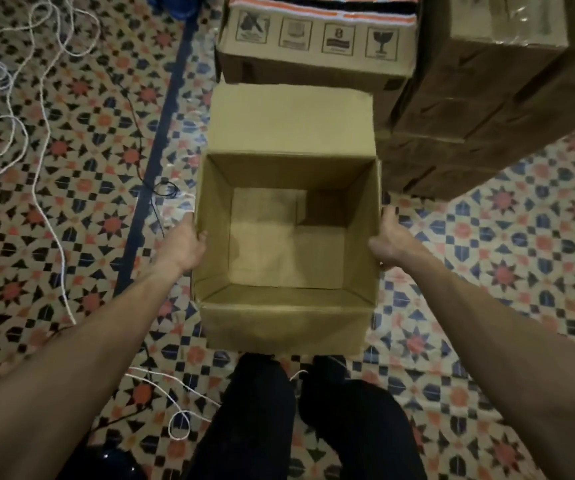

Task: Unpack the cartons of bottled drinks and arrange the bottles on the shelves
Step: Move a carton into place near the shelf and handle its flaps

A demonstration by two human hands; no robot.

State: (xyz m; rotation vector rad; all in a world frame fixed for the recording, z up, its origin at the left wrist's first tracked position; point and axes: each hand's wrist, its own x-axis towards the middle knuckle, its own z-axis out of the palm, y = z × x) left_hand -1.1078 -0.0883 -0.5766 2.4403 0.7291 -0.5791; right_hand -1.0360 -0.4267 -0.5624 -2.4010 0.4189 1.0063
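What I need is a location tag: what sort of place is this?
Probably a shop's stockroom or storage corner: stacked brown cardboard cartons, an empty open brown cardboard box, loose white string on patterned tiled floor.

One open carton (286,320), gripped by two hands: left hand (184,242) and right hand (391,242). Beyond the carton, one printed carton (313,64) showing four symbols. Right of the carton, stacked cartons (480,116), number unclear. Nearer than the carton, two legs (255,417).

The carton (279,251) is left wide open on top; it's hemmed in behind by a printed carton (313,46) and rightwards by stacked cartons (480,109), with string (42,216) strewn left.
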